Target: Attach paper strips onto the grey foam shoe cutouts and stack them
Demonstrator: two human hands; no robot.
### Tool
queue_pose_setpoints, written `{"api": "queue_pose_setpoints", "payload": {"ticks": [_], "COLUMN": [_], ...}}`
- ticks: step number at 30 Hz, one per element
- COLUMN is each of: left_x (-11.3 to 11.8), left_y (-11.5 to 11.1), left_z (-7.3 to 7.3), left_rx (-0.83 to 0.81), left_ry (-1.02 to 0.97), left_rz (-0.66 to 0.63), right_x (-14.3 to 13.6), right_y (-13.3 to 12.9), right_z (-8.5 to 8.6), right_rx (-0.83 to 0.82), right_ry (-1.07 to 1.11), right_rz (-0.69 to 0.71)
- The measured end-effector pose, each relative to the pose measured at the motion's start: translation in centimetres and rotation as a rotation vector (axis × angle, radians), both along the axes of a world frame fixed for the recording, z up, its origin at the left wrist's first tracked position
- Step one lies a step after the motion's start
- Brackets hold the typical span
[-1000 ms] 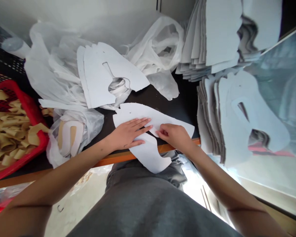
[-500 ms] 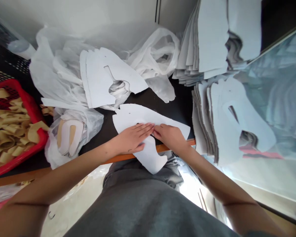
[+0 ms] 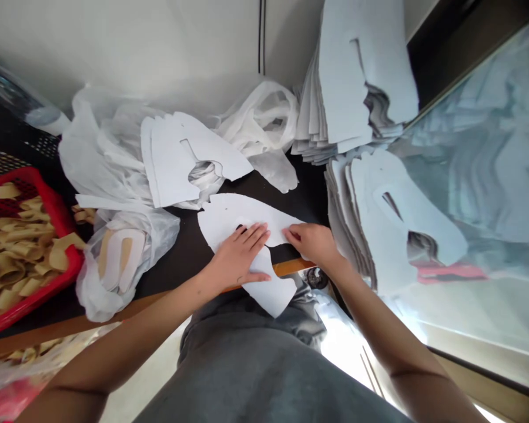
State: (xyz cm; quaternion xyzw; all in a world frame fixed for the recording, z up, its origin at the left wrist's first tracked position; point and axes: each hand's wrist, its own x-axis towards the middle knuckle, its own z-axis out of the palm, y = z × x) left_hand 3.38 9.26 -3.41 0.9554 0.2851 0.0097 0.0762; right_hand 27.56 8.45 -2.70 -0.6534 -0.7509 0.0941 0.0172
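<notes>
A white curved cut-out sheet (image 3: pixel 233 214) lies on the dark table, its lower lobe hanging over the front edge. My left hand (image 3: pixel 240 252) rests flat on its middle, fingers stretched out and thumb apart. Further right, my right hand (image 3: pixel 312 239) is at the sheet's right arm, fingers curled together near its edge; whatever they pinch is too small to make out. Behind lies a small pile of similar white pieces (image 3: pixel 167 158) with a keyhole-shaped opening.
On the right stand stacks of white pieces (image 3: pixel 379 205) beside a glass pane. At the left are a red basket (image 3: pixel 66 235) of tan curled pieces and a plastic bag (image 3: pixel 158 229) with pads. More crumpled plastic (image 3: pixel 97 147) lies behind. The table's orange edge (image 3: pixel 291 267) runs in front.
My right hand has moved away from my left, rightward along the sheet. My left hand's fingers have spread a little. The view has shifted, so the stacks sit further left.
</notes>
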Motion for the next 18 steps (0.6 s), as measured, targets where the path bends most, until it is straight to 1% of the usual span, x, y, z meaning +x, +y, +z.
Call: {"api": "queue_pose_setpoints", "payload": {"ticks": [3,5,8,11,13,15,18], "left_x": [0.5,0.7,0.9,0.9,0.9,0.6,-0.1], "left_y": [-0.3,-0.5,-0.7,-0.6,-0.3,-0.2,-0.6], "left_z": [0.0,0.0,-0.4,-0.9,-1.1,-1.3,-1.0], "left_rx": [0.012,0.012,0.012,0.017,0.017,0.018,0.056], "left_ry": [-0.012,-0.030,-0.053,-0.066,-0.063,-0.056,-0.084], "left_rz": [0.034,0.054,0.073,0.075,0.060,0.023,-0.090], "right_x": [0.0,-0.3,-1.3,-2.9,-3.9,-4.6,-4.8], "right_y": [0.2,0.2,0.4,1.4,2.6,3.8,4.3], "right_z": [0.4,0.7,1.2,1.3,1.2,1.1,1.6], "right_rx": [-0.046,-0.041,0.041,0.154,0.193,0.192,0.151], "right_ry": [0.008,0.005,-0.010,0.009,0.040,0.079,0.161], "right_rz": [-0.008,-0.020,-0.072,-0.132,-0.147,-0.159,-0.161]}}
